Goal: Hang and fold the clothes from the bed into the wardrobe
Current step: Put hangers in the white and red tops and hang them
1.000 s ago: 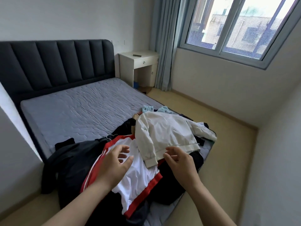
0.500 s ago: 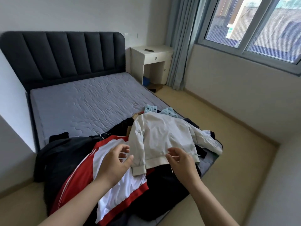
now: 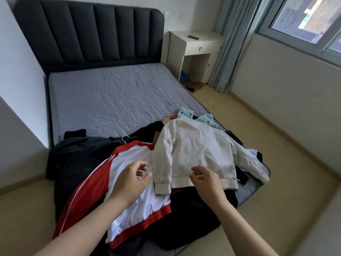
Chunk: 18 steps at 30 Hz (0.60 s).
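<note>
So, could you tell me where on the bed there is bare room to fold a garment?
The grey mattress is bare from the headboard down to the dark clothes. The foot end is crowded: cream jacket and red-and-white top lie heaped there.

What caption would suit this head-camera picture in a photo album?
A person's left hand and right hand hover by a cream jacket atop clothes piled on the bed.

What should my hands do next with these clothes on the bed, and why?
Probably grip the hem of the cream jacket with both hands and lift it. It lies on top of the red and white jacket, and the left hand and right hand hover open near its lower edge, holding nothing.
</note>
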Available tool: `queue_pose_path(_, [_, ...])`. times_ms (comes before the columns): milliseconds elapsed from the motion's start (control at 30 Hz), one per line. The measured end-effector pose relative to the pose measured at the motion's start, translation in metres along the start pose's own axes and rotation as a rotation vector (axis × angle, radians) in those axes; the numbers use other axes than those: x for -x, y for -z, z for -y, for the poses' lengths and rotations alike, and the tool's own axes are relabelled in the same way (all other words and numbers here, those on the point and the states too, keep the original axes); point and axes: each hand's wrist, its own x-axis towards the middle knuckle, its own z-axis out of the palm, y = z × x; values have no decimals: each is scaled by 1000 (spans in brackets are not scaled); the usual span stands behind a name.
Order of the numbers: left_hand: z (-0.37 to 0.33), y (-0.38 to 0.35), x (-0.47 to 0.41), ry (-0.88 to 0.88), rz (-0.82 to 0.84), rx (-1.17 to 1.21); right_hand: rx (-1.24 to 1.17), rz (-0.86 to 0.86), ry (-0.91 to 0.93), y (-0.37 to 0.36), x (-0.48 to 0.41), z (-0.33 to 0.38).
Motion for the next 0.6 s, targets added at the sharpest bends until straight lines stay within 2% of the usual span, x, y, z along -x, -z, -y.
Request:
queue_pose_path(300, [47, -45, -59, 209, -121, -27, 78, 213, -73, -50, -133, -49])
queue_pose_path(600, [131, -104, -138, 369, -191, -34, 205, 371, -98, -156, -250, -125])
